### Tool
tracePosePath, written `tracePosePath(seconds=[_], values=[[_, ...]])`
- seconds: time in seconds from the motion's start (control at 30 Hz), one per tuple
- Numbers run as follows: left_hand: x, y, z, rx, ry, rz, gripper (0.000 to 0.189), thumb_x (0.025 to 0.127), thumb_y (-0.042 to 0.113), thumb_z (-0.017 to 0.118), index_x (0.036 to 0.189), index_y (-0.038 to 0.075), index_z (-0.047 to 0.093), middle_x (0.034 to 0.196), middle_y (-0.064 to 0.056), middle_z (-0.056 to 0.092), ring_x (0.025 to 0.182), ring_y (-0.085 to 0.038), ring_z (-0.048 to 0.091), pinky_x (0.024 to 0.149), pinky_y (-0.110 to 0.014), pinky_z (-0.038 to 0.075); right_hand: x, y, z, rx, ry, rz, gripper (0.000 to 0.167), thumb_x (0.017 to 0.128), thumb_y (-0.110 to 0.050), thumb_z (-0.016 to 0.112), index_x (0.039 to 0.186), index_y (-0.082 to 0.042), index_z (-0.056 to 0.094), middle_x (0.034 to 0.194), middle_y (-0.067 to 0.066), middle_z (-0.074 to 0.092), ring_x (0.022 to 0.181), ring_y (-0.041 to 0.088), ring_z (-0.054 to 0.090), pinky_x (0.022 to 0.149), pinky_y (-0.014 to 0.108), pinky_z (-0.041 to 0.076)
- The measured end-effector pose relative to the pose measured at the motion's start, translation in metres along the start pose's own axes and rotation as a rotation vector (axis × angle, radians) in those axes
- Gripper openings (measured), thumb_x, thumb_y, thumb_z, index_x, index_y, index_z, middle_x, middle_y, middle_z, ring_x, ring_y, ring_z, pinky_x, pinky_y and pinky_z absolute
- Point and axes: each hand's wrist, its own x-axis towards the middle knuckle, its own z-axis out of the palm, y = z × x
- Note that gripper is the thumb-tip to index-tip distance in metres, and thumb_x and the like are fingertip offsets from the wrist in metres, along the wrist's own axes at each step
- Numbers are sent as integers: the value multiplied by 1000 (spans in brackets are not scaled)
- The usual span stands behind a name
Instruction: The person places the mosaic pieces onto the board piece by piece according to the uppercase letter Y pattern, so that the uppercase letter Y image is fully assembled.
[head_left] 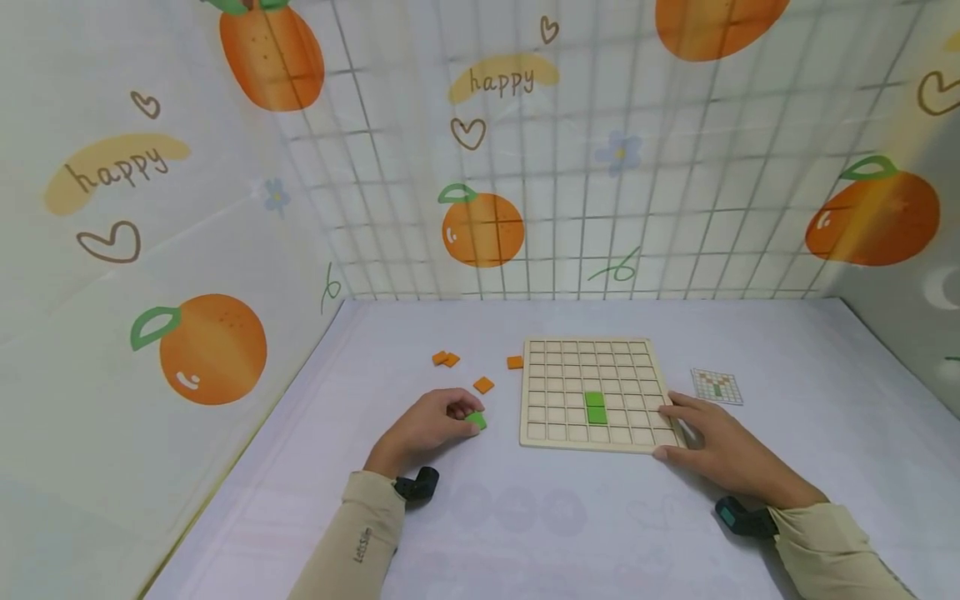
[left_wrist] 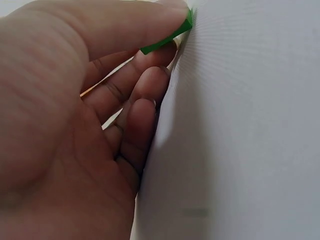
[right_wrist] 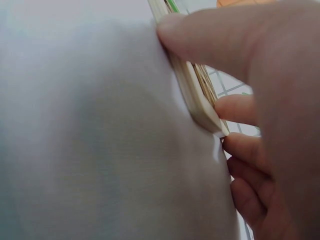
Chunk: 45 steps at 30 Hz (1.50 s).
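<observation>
My left hand (head_left: pixel 431 423) pinches a small green tile (head_left: pixel 478 420) between thumb and forefinger, close over the table to the left of the board. In the left wrist view the tile's thin edge (left_wrist: pixel 170 39) shows under the thumb, with the other fingers curled in. A square wooden grid board (head_left: pixel 555 392) lies flat, two green tiles (head_left: pixel 596 408) sitting one behind the other in its cells. At its near right corner my right hand (head_left: pixel 716 442) holds the board, thumb against the front edge (right_wrist: pixel 187 92) and fingers along the right side.
Left of the board lie several orange tiles (head_left: pixel 483 385), one (head_left: pixel 515 362) right beside its left edge and two overlapping farther back. A small pattern card (head_left: pixel 717 387) with a coloured grid lies to the right. Fabric-covered walls (head_left: pixel 555 183) enclose the white table.
</observation>
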Motion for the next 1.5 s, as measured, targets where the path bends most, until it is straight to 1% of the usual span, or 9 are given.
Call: tracePosePath(seconds=[0.27, 0.57, 0.63, 0.77, 0.9, 1.07, 1.23, 1.4, 1.5], values=[[3, 1, 3, -10, 24, 14, 21, 89, 21, 77, 108, 23, 70, 98, 2, 63, 93, -21, 56, 82, -37, 47, 0, 1, -1, -2, 1, -10, 78, 86, -56, 73, 138, 0, 57, 152, 27, 38, 138, 51, 31, 105, 69, 27], [7, 4, 13, -35, 186, 66, 24, 89, 14, 75, 113, 16, 72, 96, 3, 64, 89, -18, 59, 82, -36, 49, 0, 0, 0, -1, -4, -2, 78, 86, -56, 73, 137, 0, 57, 152, 28, 38, 138, 51, 31, 105, 69, 27], [7, 4, 15, -44, 213, 64, 25, 89, 13, 75, 114, 15, 72, 96, 2, 64, 89, -18, 59, 81, -37, 49, -1, 0, 0, 0, -7, 3, 78, 86, -57, 73, 137, 0, 57, 152, 28, 37, 138, 51, 31, 105, 69, 27], [8, 5, 16, -63, 249, 16, 25, 90, 15, 74, 115, 17, 72, 98, 2, 63, 91, -19, 58, 83, -37, 48, -1, -1, -1, 2, -11, 9, 80, 85, -58, 72, 138, 0, 57, 152, 27, 37, 138, 51, 30, 105, 69, 26], [9, 4, 15, -75, 254, -6, 25, 91, 16, 73, 116, 18, 72, 100, 2, 64, 93, -20, 57, 84, -37, 48, 1, 0, -1, -1, -13, 12, 81, 85, -60, 72, 138, -1, 57, 153, 27, 37, 139, 51, 30, 105, 69, 26], [8, 4, 16, -113, 242, 1, 26, 90, 16, 74, 116, 20, 72, 102, 3, 65, 93, -19, 59, 84, -37, 49, 0, 1, 0, 1, -19, 15, 82, 85, -61, 71, 139, -1, 57, 153, 27, 36, 139, 51, 29, 105, 70, 26], [8, 4, 15, -131, 224, 9, 24, 91, 17, 72, 115, 20, 73, 109, 7, 68, 95, -18, 60, 86, -38, 49, 0, 1, 1, 17, -8, -17, 79, 86, -58, 72, 138, -1, 57, 153, 27, 37, 138, 51, 30, 105, 69, 27], [13, 8, 11, -116, 200, -5, 23, 92, 20, 71, 114, 20, 75, 108, 11, 69, 95, -16, 61, 87, -37, 48, 1, 1, 0, 19, -13, -26, 78, 87, -57, 72, 138, 0, 57, 153, 28, 36, 138, 52, 29, 104, 69, 27], [20, 15, 12, -152, 174, 10, 24, 93, 20, 70, 117, 18, 74, 105, 8, 70, 91, -17, 63, 84, -36, 50, 0, 2, -2, 7, -14, -17, 78, 87, -56, 72, 139, 0, 56, 153, 28, 36, 138, 52, 29, 105, 69, 26]])
